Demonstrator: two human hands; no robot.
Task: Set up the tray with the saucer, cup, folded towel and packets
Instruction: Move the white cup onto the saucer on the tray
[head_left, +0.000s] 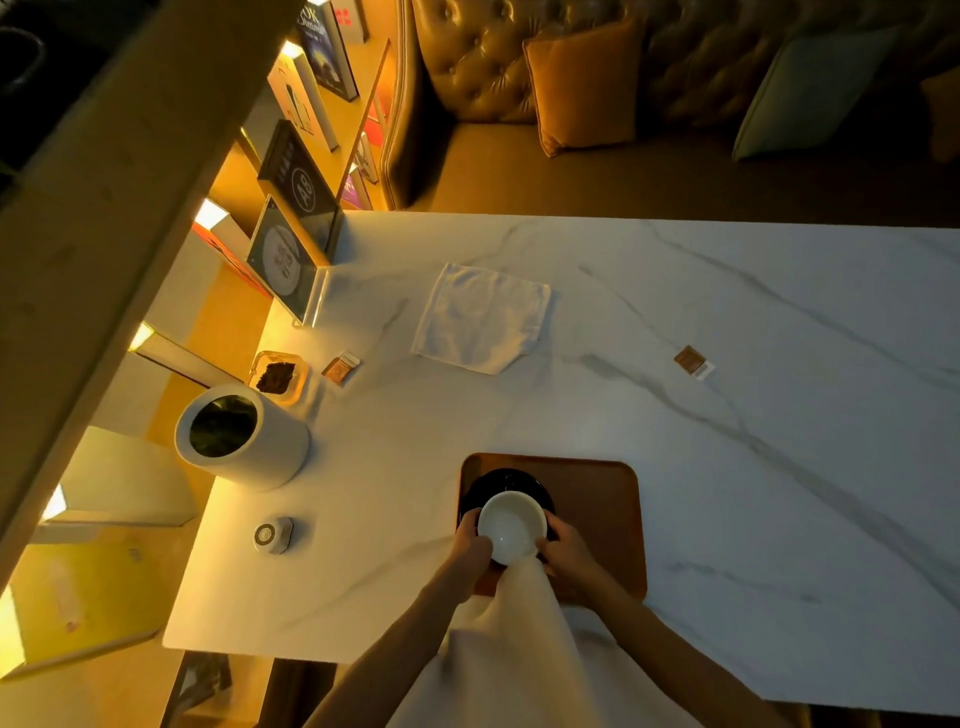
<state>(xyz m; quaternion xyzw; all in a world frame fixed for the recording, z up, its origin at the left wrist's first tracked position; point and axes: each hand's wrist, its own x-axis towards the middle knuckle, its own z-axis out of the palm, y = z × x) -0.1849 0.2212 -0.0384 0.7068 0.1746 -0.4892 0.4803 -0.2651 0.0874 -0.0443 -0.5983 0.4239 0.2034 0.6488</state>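
A brown tray (608, 499) lies at the near edge of the white marble table (727, 467). On its left part sits a black saucer (498, 480). A white cup (511, 526) is over the saucer, gripped by my left hand (471, 540) and my right hand (563, 551) from either side. Whether the cup rests on the saucer I cannot tell. A white towel (480, 318) lies flat farther back. One brown packet (340, 368) lies at the left, another packet (693, 361) at the right.
A white cylindrical bin (244, 441) stands at the left, with a small glass dish (277, 376) of dark bits behind it and a small round white device (272, 534) in front. A sign stand (283, 260) and books line the left edge. A sofa lies beyond the table.
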